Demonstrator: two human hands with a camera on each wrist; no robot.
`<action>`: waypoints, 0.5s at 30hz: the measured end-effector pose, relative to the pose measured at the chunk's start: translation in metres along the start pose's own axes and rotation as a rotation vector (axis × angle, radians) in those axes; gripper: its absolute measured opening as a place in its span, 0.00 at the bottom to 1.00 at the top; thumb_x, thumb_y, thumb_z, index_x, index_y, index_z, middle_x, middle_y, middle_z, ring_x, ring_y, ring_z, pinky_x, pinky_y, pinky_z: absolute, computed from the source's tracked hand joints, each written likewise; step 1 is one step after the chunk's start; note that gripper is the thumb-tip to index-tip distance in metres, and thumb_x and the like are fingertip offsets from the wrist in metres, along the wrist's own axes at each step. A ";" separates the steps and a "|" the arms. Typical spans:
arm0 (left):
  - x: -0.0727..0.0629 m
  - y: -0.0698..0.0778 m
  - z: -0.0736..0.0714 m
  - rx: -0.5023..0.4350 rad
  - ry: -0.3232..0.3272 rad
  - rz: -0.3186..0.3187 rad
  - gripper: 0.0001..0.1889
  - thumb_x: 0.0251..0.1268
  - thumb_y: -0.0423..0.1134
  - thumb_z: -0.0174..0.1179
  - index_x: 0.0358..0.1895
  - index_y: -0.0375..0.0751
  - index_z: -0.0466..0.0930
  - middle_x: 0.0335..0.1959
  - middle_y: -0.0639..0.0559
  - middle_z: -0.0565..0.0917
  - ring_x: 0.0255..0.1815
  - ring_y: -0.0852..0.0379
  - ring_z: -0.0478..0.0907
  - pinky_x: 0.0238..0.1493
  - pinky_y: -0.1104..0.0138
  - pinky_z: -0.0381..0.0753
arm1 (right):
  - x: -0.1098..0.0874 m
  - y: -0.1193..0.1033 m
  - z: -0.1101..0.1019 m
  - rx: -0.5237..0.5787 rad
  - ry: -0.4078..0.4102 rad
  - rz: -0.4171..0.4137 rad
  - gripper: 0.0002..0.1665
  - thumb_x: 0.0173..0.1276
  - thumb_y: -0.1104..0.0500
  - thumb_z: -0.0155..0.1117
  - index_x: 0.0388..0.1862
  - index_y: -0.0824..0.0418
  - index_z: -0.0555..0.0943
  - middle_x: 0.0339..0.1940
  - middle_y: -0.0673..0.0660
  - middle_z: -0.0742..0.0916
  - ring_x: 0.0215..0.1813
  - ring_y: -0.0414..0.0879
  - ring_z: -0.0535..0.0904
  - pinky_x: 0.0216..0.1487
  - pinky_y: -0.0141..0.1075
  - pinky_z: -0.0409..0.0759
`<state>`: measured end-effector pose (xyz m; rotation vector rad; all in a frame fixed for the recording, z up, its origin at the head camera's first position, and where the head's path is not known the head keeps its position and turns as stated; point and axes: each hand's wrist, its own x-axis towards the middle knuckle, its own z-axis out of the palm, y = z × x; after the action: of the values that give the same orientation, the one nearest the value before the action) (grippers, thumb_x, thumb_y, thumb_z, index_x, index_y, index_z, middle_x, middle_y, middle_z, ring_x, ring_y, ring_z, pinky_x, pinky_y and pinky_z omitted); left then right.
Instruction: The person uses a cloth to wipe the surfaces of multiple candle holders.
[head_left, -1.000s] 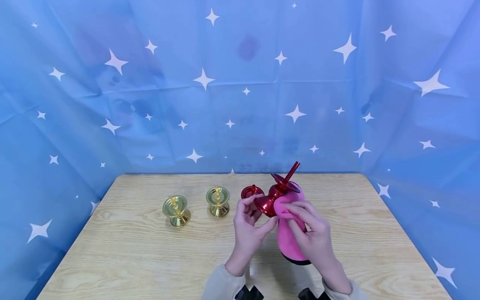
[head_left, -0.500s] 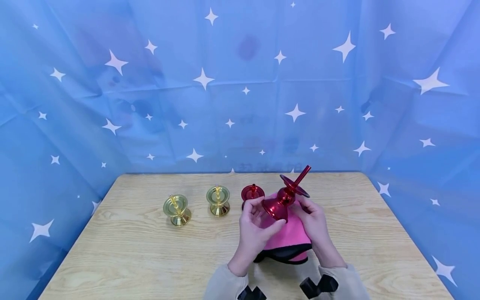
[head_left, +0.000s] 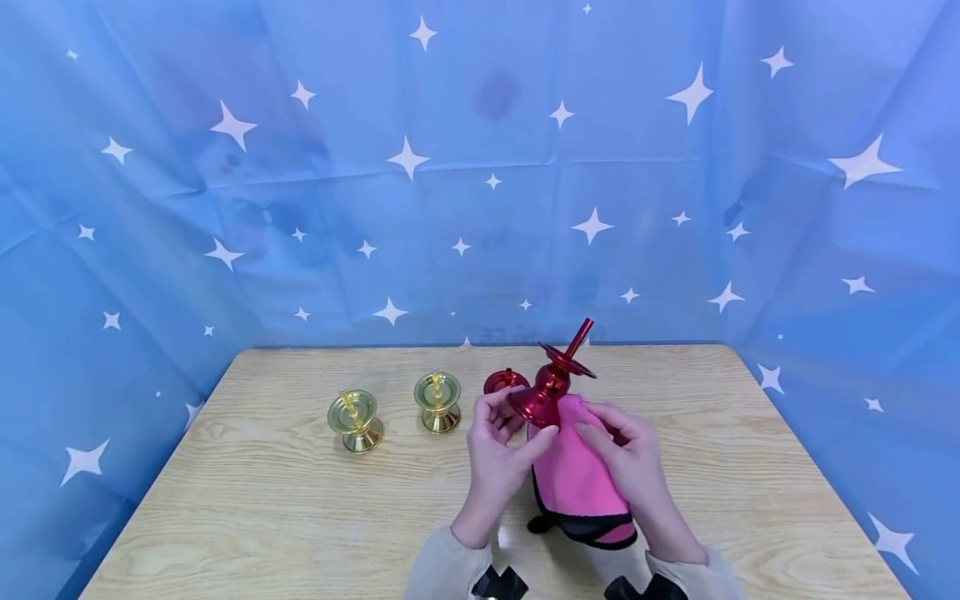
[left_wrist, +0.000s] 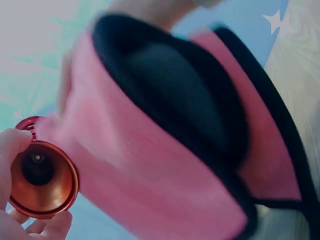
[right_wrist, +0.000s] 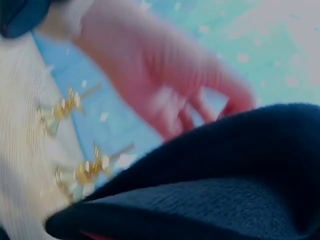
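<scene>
Tilted with its stem to the upper right, a red metal candle holder point(head_left: 551, 387) is held above the table. My left hand point(head_left: 498, 458) grips it by the rim of its base; the hollow underside point(left_wrist: 55, 192) faces the left wrist camera. Between the thumb and fingers of my right hand point(head_left: 633, 462) a pink cloth point(head_left: 577, 475) is pinched, its upper edge against the candle holder. The cloth has black edging and a dark grey inner side, and hangs in a pouch-like fold. In the right wrist view this dark side point(right_wrist: 225, 205) covers my right fingers.
A second red candle holder point(head_left: 506, 381) stands just behind my left fingers, partly hidden. Two gold candle holders point(head_left: 356, 421) stand upright to the left on the wooden table point(head_left: 262, 500). A blue star-patterned curtain point(head_left: 480, 208) hangs behind and at both sides.
The candle holder shifted right and then back left, still in my left hand. My right hand went behind it and returned to its right side; the cloth swung and now hangs more spread.
</scene>
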<state>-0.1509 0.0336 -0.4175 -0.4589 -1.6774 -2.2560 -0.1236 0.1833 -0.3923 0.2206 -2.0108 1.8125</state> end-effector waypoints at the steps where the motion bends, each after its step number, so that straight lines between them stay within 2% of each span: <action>1: 0.000 0.000 0.000 0.014 0.005 0.002 0.28 0.43 0.25 0.70 0.50 0.28 0.66 0.49 0.38 0.77 0.47 0.51 0.78 0.50 0.63 0.78 | -0.003 -0.004 0.002 0.011 0.040 -0.031 0.12 0.58 0.76 0.61 0.41 0.72 0.82 0.36 0.46 0.86 0.32 0.35 0.79 0.27 0.25 0.76; 3: 0.000 -0.001 -0.001 0.052 0.011 0.011 0.29 0.43 0.26 0.71 0.49 0.29 0.67 0.48 0.39 0.78 0.46 0.50 0.79 0.49 0.64 0.78 | -0.006 -0.009 0.007 -0.003 0.106 -0.134 0.14 0.56 0.79 0.60 0.42 0.73 0.82 0.37 0.47 0.85 0.27 0.34 0.79 0.23 0.24 0.75; 5: -0.001 0.002 0.000 0.106 0.002 0.045 0.29 0.40 0.24 0.71 0.49 0.26 0.67 0.49 0.36 0.77 0.46 0.46 0.79 0.48 0.61 0.79 | -0.008 -0.015 0.013 -0.074 0.170 -0.277 0.16 0.53 0.81 0.60 0.42 0.74 0.82 0.36 0.49 0.85 0.28 0.33 0.78 0.23 0.22 0.74; 7: -0.002 0.001 0.001 0.173 -0.011 0.119 0.30 0.38 0.22 0.71 0.49 0.25 0.67 0.49 0.35 0.77 0.46 0.43 0.79 0.48 0.60 0.79 | -0.007 -0.019 0.021 -0.162 0.212 -0.453 0.15 0.53 0.80 0.61 0.42 0.75 0.82 0.37 0.54 0.85 0.31 0.35 0.78 0.25 0.20 0.72; 9: -0.003 -0.001 0.002 0.268 -0.025 0.239 0.32 0.34 0.22 0.72 0.48 0.24 0.67 0.49 0.33 0.77 0.46 0.42 0.79 0.46 0.58 0.80 | -0.005 -0.022 0.029 -0.261 0.242 -0.591 0.12 0.57 0.74 0.62 0.41 0.74 0.83 0.36 0.59 0.85 0.35 0.40 0.79 0.29 0.19 0.73; 11: -0.004 -0.008 0.001 0.356 -0.036 0.367 0.33 0.32 0.22 0.73 0.49 0.25 0.68 0.50 0.33 0.76 0.48 0.42 0.77 0.46 0.58 0.80 | -0.003 -0.024 0.036 -0.358 0.257 -0.684 0.11 0.62 0.67 0.61 0.41 0.72 0.84 0.36 0.64 0.84 0.37 0.46 0.79 0.35 0.20 0.74; 13: -0.003 -0.010 0.001 0.444 -0.033 0.497 0.33 0.32 0.26 0.75 0.48 0.27 0.68 0.50 0.35 0.76 0.50 0.43 0.76 0.45 0.61 0.80 | -0.001 -0.025 0.041 -0.455 0.255 -0.727 0.15 0.67 0.60 0.57 0.40 0.72 0.84 0.36 0.64 0.84 0.37 0.51 0.80 0.37 0.24 0.76; 15: -0.002 -0.011 0.000 0.499 -0.025 0.595 0.33 0.33 0.26 0.75 0.48 0.27 0.68 0.50 0.34 0.76 0.51 0.42 0.75 0.46 0.62 0.80 | -0.002 -0.028 0.044 -0.542 0.227 -0.727 0.18 0.70 0.57 0.53 0.41 0.71 0.84 0.36 0.63 0.83 0.37 0.53 0.79 0.36 0.30 0.78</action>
<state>-0.1534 0.0371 -0.4280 -0.7367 -1.7384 -1.3670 -0.1199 0.1362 -0.3700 0.4748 -1.8377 0.7874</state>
